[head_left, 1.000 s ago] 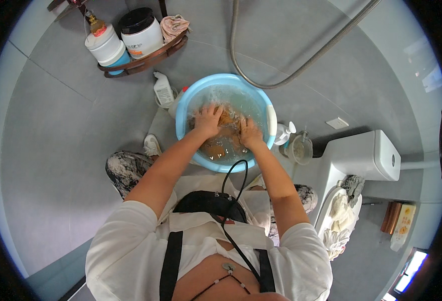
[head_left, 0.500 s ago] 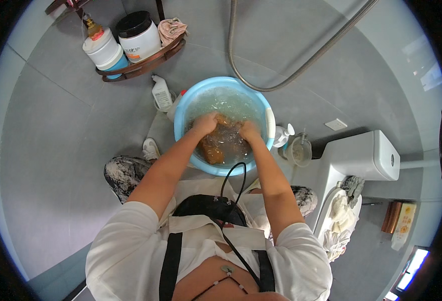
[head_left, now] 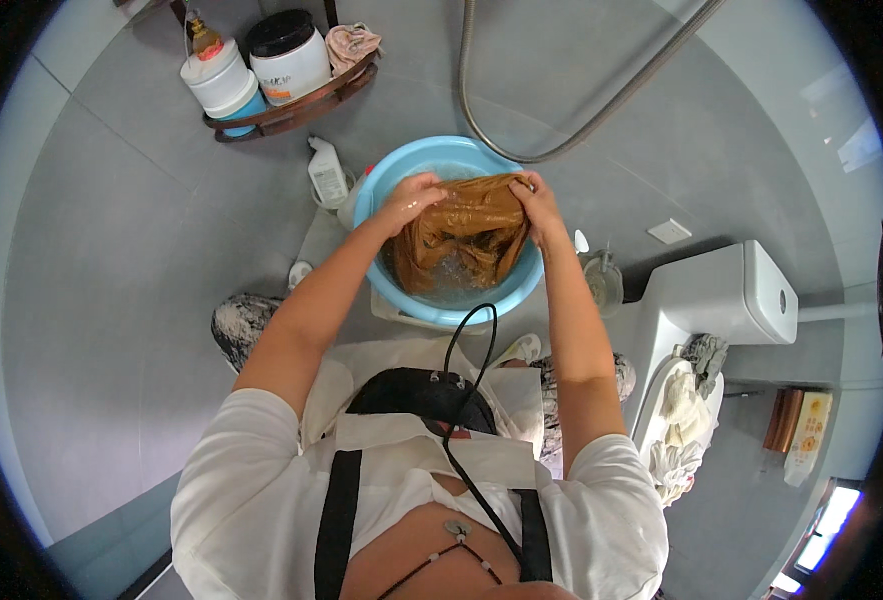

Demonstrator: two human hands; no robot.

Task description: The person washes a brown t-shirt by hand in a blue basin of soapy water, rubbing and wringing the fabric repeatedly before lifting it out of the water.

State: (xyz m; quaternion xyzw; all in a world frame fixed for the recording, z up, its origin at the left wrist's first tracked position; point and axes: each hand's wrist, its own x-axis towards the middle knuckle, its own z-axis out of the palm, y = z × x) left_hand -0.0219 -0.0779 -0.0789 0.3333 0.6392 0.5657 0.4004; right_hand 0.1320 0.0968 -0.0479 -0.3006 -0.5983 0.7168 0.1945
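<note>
A wet brown cloth (head_left: 466,235) hangs dripping over a light blue basin (head_left: 401,295) of water on the grey floor. My left hand (head_left: 411,200) grips the cloth's upper left edge. My right hand (head_left: 536,205) grips its upper right edge. Both hands hold it stretched between them, lifted above the water, with its lower part still trailing into the basin.
A corner shelf (head_left: 296,105) at the back holds white tubs, a pump bottle and a pink cloth. A white bottle (head_left: 327,175) stands left of the basin. A white toilet (head_left: 706,300) is on the right. A shower hose (head_left: 561,150) loops behind.
The cloth was down in the water under both hands; now both hands have lifted it up out of the basin and spread it between them.
</note>
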